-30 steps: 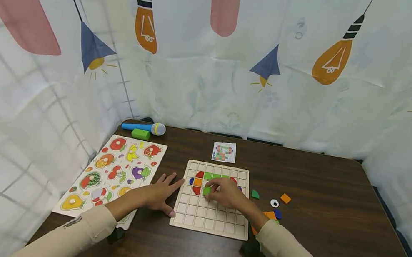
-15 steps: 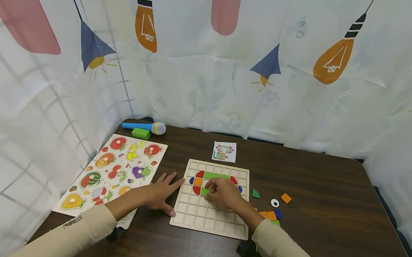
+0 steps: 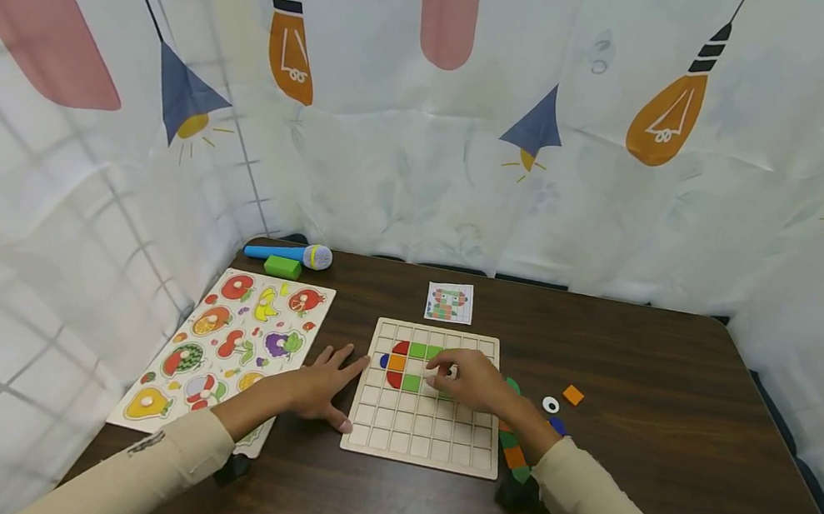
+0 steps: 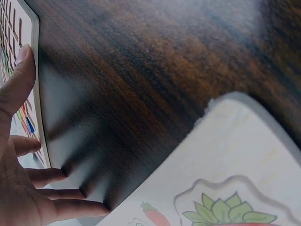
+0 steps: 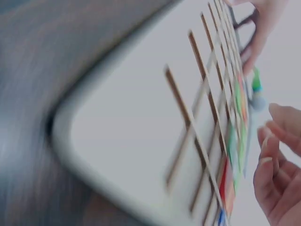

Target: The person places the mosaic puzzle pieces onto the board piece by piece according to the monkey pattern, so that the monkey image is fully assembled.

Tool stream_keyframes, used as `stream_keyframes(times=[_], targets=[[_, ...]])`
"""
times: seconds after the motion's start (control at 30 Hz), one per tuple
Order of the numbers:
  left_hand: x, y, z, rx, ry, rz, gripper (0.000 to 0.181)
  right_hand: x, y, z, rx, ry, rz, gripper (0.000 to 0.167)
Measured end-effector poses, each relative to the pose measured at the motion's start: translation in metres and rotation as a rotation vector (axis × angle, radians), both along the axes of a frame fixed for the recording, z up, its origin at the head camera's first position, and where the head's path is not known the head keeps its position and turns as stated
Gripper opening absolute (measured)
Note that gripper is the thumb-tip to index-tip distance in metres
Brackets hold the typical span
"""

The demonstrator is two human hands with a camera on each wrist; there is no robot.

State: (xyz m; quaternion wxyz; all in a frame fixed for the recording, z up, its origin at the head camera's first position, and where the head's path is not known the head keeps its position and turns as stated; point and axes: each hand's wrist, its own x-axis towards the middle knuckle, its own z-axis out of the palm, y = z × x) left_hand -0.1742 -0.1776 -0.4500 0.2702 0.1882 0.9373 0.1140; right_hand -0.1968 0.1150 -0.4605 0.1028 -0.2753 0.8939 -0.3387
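Note:
A pale wooden grid board (image 3: 419, 438) lies on the table with coloured pieces in its upper rows. Among them are an orange square (image 3: 397, 363), a red piece (image 3: 394, 380) and a green square (image 3: 410, 383). My left hand (image 3: 319, 387) is spread flat at the board's left edge, its thumb and index finger touching that edge in the left wrist view. Above the board's upper rows is my right hand (image 3: 470, 379), its fingers loosely bent and hiding several pieces. In the right wrist view no piece shows between those fingers (image 5: 277, 181).
A small pattern card (image 3: 449, 304) lies behind the board. Loose pieces, including an orange square (image 3: 573, 395) and a white ring (image 3: 550, 405), lie to the right. A fruit puzzle board (image 3: 222, 346), a green block (image 3: 283, 268) and a toy microphone (image 3: 287, 254) are on the left.
My right hand has shifted right across the board, leaving the green square below the upper row in fuller view. My left hand stays in place.

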Motion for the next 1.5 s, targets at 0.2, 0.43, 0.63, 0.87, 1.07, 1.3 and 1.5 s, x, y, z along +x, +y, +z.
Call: stream_keyframes(times=[0.2, 0.43, 0.63, 0.87, 1.07, 1.3, 1.5], targets=[[-0.001, 0.001, 0.0, -0.004, -0.002, -0.002, 0.105, -0.002, 0.055, 0.008, 0.018, -0.063, 0.018, 0.025], [-0.001, 0.0, 0.001, -0.002, 0.0, -0.004, 0.104, 0.0, 0.126, 0.004, 0.059, -0.091, -0.034, 0.023], [-0.002, 0.0, 0.0, 0.0, -0.004, -0.004, 0.105, 0.006, 0.167, -0.004, 0.138, -0.02, -0.068, 0.021], [-0.001, -0.002, 0.0, 0.007, 0.001, -0.013, 0.105, 0.011, 0.182, -0.009, 0.171, 0.015, -0.04, 0.026], [-0.002, -0.001, -0.001, 0.002, 0.003, -0.01, 0.105, 0.011, 0.183, -0.012, 0.174, 0.029, -0.036, 0.024], [-0.001, 0.0, 0.0, 0.011, 0.006, -0.009, 0.106, 0.01, 0.181, -0.014, 0.201, 0.04, -0.047, 0.017], [0.0, -0.001, 0.002, 0.017, 0.007, -0.012, 0.107, 0.01, 0.177, -0.015, 0.178, -0.028, -0.053, 0.015]])
